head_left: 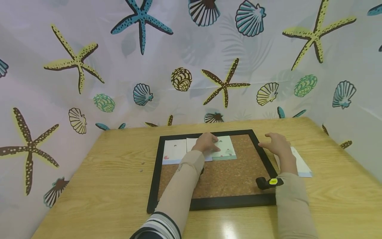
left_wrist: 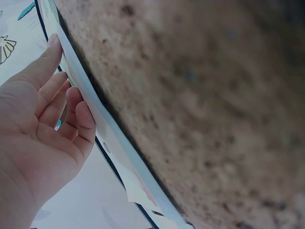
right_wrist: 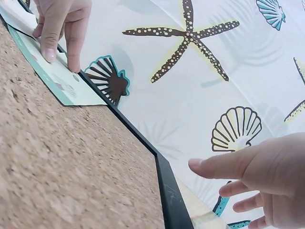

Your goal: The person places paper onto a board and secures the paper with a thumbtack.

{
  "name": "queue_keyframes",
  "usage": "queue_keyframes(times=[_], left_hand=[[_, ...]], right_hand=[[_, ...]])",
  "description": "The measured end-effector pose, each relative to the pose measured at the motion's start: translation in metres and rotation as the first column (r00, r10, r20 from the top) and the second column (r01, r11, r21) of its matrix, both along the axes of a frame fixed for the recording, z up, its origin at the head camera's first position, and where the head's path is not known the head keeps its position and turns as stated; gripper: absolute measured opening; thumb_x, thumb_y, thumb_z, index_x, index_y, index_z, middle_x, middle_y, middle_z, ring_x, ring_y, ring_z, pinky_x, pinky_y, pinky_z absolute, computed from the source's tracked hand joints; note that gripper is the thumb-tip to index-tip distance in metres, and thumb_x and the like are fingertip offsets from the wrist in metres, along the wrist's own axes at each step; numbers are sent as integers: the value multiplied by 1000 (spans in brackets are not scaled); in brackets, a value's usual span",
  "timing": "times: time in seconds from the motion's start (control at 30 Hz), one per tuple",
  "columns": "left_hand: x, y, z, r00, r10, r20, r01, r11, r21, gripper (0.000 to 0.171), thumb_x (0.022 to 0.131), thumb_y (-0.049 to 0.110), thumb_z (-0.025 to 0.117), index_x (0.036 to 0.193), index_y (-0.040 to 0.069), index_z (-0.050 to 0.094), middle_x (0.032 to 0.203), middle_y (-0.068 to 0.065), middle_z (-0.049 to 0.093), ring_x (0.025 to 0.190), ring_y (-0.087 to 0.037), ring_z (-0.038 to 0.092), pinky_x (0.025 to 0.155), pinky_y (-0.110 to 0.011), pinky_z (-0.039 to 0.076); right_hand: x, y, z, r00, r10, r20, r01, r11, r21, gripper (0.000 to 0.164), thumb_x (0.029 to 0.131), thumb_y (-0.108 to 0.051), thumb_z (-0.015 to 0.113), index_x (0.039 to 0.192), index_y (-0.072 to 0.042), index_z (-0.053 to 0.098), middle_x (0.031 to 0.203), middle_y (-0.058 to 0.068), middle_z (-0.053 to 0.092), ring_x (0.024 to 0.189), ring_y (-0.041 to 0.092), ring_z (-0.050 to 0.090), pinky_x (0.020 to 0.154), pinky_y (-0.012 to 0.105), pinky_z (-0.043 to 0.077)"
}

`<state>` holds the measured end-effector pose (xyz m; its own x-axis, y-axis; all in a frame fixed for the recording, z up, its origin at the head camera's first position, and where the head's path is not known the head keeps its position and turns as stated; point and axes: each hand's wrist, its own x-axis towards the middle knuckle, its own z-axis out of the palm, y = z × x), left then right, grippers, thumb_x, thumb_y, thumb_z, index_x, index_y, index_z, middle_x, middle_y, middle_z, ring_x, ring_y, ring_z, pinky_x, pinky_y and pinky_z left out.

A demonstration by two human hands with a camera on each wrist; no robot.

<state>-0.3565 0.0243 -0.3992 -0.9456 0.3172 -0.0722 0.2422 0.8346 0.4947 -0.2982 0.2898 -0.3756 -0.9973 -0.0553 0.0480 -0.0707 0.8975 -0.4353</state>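
A black-framed corkboard (head_left: 229, 179) lies on the table with three paper cards along its far edge. My left hand (head_left: 206, 142) is over the middle card (head_left: 191, 143) and the green-edged card (head_left: 227, 146). In the right wrist view, the left thumb and a finger (right_wrist: 73, 52) touch the green-edged card. The left card (head_left: 174, 153) has a small round tack (head_left: 175, 145) near its top. Beyond the board's right side, my right hand (head_left: 277, 145) is raised with fingers apart, holding nothing. Under and beside it lie more paper cards (head_left: 300, 163), partly hidden.
Two small tacks (head_left: 141, 170) lie on the wooden table (head_left: 116, 186) left of the board. A patterned cloth (head_left: 179, 49) with starfish and shells hangs behind and around the table. A dark wrist camera (head_left: 262, 183) on the right forearm overlaps the board's right edge.
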Motion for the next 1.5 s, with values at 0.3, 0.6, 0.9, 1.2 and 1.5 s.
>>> queue_keyframes(times=[0.3,0.6,0.9,1.2,1.5], left_hand=[[-2,0,-3,1000,7,-11,-7,1000,7,46,70,26,76,113,14,64,115,4,59,111,-17,49,91,-32,39],[-1,0,-3,1000,4,-10,-4,1000,13,46,70,26,76,112,13,64,115,3,59,111,-18,49,92,-33,38],[0,-1,-2,1000,2,-6,-2,1000,8,46,71,27,76,113,14,63,115,4,59,111,-18,49,91,-32,39],[-1,0,-1,1000,-10,-15,10,1000,-19,46,71,27,76,114,13,63,116,4,59,111,-18,49,91,-32,39],[1,0,0,1000,-8,-11,7,1000,-25,46,72,27,75,113,14,63,116,3,58,111,-18,49,91,-32,39]], right_hand=[[6,12,-2,984,-144,102,142,990,26,53,85,-19,57,124,11,36,125,37,34,107,57,30,83,62,28],[15,23,-9,930,-330,163,324,944,67,44,78,-9,60,111,16,44,108,40,41,97,54,37,80,59,32],[17,24,-11,888,-397,233,394,917,62,49,77,-13,65,109,17,45,110,42,38,103,57,33,84,62,28],[18,25,-9,853,-445,274,448,892,54,56,77,-20,68,112,17,43,111,43,36,104,54,33,84,59,29],[16,29,-14,847,-461,266,463,885,59,63,76,-23,70,113,18,41,113,47,32,107,56,30,86,59,29]])
